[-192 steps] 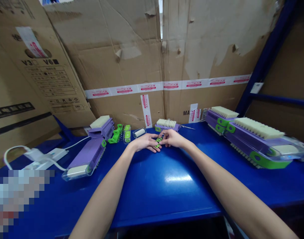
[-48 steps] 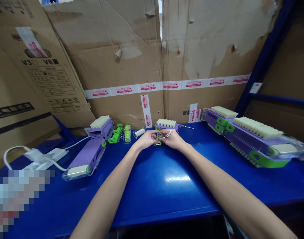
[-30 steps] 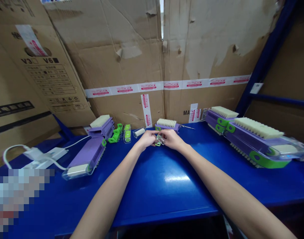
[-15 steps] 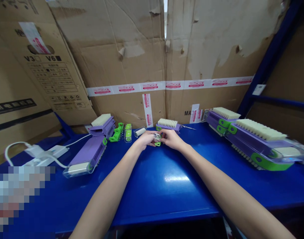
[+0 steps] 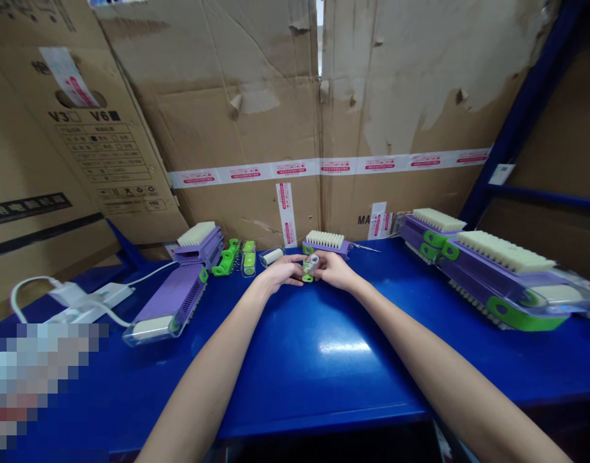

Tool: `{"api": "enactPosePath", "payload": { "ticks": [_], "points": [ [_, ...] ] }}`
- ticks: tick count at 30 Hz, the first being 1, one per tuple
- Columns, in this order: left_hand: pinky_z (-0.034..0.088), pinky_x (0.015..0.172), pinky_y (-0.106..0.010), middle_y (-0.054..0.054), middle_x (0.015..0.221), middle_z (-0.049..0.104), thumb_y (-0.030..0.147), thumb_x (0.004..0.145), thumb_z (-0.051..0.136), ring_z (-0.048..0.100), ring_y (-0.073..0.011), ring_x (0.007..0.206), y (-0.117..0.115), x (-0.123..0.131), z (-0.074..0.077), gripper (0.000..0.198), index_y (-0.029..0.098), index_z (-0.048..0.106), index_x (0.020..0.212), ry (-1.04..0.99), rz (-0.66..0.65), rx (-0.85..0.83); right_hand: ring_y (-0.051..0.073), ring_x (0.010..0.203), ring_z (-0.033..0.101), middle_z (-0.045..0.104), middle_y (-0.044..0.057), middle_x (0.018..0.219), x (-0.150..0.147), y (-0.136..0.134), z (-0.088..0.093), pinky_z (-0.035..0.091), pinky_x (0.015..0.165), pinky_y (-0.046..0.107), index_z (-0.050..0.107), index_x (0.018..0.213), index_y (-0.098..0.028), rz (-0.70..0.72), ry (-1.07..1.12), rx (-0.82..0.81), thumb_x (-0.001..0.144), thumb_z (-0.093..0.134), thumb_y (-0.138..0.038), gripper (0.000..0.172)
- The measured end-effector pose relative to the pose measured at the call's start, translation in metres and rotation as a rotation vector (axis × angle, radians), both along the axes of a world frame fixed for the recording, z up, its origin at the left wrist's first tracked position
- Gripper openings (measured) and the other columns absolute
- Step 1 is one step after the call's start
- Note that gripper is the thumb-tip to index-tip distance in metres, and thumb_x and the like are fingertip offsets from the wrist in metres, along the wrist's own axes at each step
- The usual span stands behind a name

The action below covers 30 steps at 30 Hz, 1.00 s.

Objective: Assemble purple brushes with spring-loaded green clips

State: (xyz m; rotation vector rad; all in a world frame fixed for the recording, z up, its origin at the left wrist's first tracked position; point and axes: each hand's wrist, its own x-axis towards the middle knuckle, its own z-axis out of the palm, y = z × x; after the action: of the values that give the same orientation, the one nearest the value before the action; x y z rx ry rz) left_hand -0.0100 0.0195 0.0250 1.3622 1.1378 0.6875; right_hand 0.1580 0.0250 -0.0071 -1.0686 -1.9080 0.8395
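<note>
Both my hands meet at the far middle of the blue table (image 5: 323, 360). My left hand (image 5: 281, 271) and my right hand (image 5: 334, 269) are closed together on a small green plastic part (image 5: 307, 277) with a coiled metal spring (image 5: 311, 263) on top of it. The fingertips pinch the piece from both sides, just above the table. Directly behind the hands lies a small purple brush with white bristles (image 5: 326, 242).
A purple brush unit with a clear roller end (image 5: 165, 308) and another brush (image 5: 199, 240) lie at left, with green parts (image 5: 226, 258) and a small roller (image 5: 270, 256). Stacked purple and green brushes (image 5: 497, 273) sit at right. Cardboard boxes (image 5: 256, 116) wall the back. A white cable (image 5: 73, 299) lies far left.
The spring was stretched out long between my hands 1.6 s ago; now it is compressed and small on the green part. My hands stay together in the same spot.
</note>
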Motion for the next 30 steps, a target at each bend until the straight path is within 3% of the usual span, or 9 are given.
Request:
{"api": "enactPosePath", "payload": {
  "ticks": [4,7,12,19,24,30],
  "points": [
    [0.054,0.062,-0.024,-0.002,0.077,0.069,0.006,0.064,0.060,0.065,-0.0130,0.068,-0.001,0.005,-0.001,0.046,0.019,0.060,0.108,-0.038,0.105,0.011,0.011,0.054,0.060,0.063,-0.002,0.061,0.000,0.000,0.000,0.047,0.056,0.021,0.060,0.110,-0.014,0.022,0.043,-0.052,0.069,0.062,-0.005,0.042],
    [0.055,0.063,-0.026,-0.002,0.076,0.069,0.006,0.065,0.062,0.065,-0.0133,0.066,-0.002,0.008,-0.001,0.048,0.018,0.057,0.112,-0.057,0.178,-0.002,0.010,0.053,0.059,0.065,0.000,0.071,0.000,0.000,0.000,0.048,0.055,0.022,0.057,0.118,-0.014,0.028,0.067,-0.045,0.073,0.065,-0.015,0.045],
    [0.056,0.062,-0.028,-0.001,0.072,0.067,0.010,0.063,0.070,0.066,-0.0155,0.067,-0.001,0.010,-0.004,0.052,0.016,0.054,0.112,-0.054,0.236,0.063,0.011,0.060,0.061,0.069,0.006,0.094,0.000,0.000,0.000,0.049,0.057,0.024,0.056,0.121,-0.016,-0.062,0.088,0.094,0.070,0.071,-0.030,0.055],
    [0.055,0.057,-0.025,0.001,0.068,0.063,0.002,0.062,0.067,0.064,-0.0142,0.064,0.002,0.010,-0.011,0.058,0.016,0.049,0.116,-0.102,0.152,0.166,0.016,0.075,0.065,0.072,0.004,0.084,-0.001,-0.003,0.006,0.049,0.069,0.026,0.070,0.085,-0.015,-0.051,0.052,0.218,0.076,0.061,-0.023,0.015],
    [0.054,0.055,-0.026,0.001,0.068,0.063,0.006,0.061,0.072,0.065,-0.0154,0.065,0.003,0.011,-0.014,0.052,0.015,0.052,0.109,-0.120,0.138,0.215,0.016,0.072,0.065,0.072,0.003,0.080,-0.002,-0.002,0.006,0.050,0.067,0.026,0.069,0.081,-0.015,-0.120,0.097,0.190,0.070,0.064,-0.019,0.013],
    [0.055,0.057,-0.027,0.001,0.074,0.064,0.015,0.054,0.083,0.064,-0.0144,0.067,0.002,0.013,-0.014,0.055,0.018,0.047,0.096,-0.170,0.167,0.237,0.014,0.067,0.062,0.070,0.004,0.077,-0.002,-0.004,0.011,0.050,0.057,0.023,0.066,0.085,-0.013,-0.147,0.264,-0.010,0.065,0.067,-0.021,0.021]
  ]
}}
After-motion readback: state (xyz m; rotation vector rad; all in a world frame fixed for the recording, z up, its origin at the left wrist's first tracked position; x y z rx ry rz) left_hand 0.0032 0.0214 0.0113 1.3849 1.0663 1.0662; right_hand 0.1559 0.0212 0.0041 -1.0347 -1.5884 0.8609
